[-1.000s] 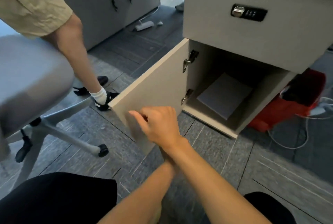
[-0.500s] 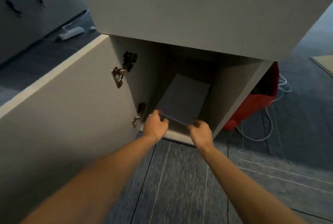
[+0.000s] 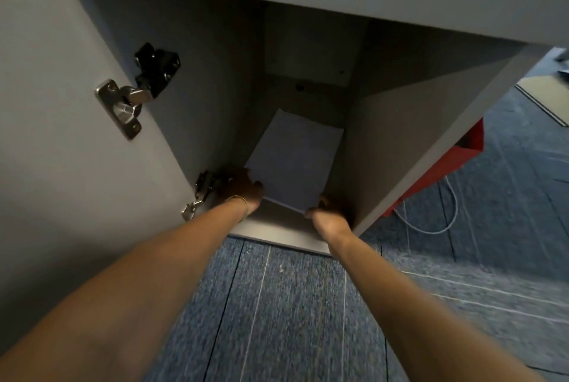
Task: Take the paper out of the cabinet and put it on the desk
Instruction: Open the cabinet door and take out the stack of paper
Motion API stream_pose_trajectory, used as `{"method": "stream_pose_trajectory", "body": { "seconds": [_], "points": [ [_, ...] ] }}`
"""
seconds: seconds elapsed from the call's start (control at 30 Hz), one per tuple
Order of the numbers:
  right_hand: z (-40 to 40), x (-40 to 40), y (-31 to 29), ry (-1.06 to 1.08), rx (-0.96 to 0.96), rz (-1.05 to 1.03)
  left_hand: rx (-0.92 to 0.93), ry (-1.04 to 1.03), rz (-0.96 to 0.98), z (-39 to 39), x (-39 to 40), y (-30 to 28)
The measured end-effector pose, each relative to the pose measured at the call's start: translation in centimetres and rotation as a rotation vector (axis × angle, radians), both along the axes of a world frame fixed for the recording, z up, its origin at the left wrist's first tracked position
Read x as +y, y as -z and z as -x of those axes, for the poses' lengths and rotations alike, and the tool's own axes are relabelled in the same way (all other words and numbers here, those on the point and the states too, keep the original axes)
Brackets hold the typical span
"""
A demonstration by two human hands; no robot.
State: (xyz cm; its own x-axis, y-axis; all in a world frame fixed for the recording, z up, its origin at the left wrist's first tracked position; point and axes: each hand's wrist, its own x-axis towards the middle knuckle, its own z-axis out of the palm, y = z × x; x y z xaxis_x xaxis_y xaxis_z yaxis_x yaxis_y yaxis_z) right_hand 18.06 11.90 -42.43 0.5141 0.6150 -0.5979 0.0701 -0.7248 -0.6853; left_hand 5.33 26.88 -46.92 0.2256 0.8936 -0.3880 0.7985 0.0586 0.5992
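On the far left the door [image 3: 77, 135] stands swung wide open, with two metal hinges [image 3: 135, 95] on its inner side — it has to be out of the way so both arms can reach in. Next comes the left hand [image 3: 243, 189], low inside the cabinet [image 3: 400, 141], with a thin band at the wrist. It is curled around the near left corner of the paper [image 3: 294, 163], and its fingers look tucked under the edge. The paper is a flat white stack on the cabinet floor, toward the front, not yet taken out. Its near edge looks lifted a little, but it is dark in there and hard to be sure. Then the right hand [image 3: 328, 217] is closed on the near right corner. One hand on each corner makes sense — a stack of loose sheets could slide apart or bend if held by one side. Past the cabinet, on the right, a red thing [image 3: 443, 163] and a white cord [image 3: 437, 221] sit on the blue floor [image 3: 292, 304]. The tabletop is not in sight.
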Motion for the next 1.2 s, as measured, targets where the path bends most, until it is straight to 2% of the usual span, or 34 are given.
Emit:
{"method": "stream_pose_trajectory", "body": {
  "seconds": [0.2, 0.33, 0.63, 0.73, 0.83, 0.93, 1.03, 1.2],
  "points": [
    [0.6, -0.7, 0.5, -0.061, -0.071, 0.060, -0.070, -0.109, -0.003, -0.1, 0.7, 0.2],
    [0.8, -1.4, 0.8, -0.042, -0.072, 0.037, -0.095, -0.200, 0.076, 0.3, 0.9, 0.5],
    [1.6, -2.4, 1.2, 0.097, 0.068, -0.043, -0.206, -0.254, 0.077, 0.6, 0.5, -0.1],
    [2.3, -4.1, 1.9, 0.150, 0.074, -0.099, -0.150, -0.222, 0.067, 1.3, -0.9, -0.7],
    [3.4, -7.7, 3.1, 0.338, 0.093, -0.057, -0.099, -0.250, 0.096, 2.8, -3.0, -1.8],
    [4.4, -11.8, 4.5, 0.505, 0.228, -0.012, -0.188, -0.362, 0.111, 5.2, -5.3, -3.1],
    [4.3, -13.9, 4.8, 0.590, 0.427, -0.068, -0.294, -0.434, 0.176, 7.8, -9.6, -6.1],
    [4.7, -13.0, 2.5, 0.478, 0.601, -0.136, -0.360, -0.541, 0.296, 12.6, -15.5, -7.6]
  ]
}}
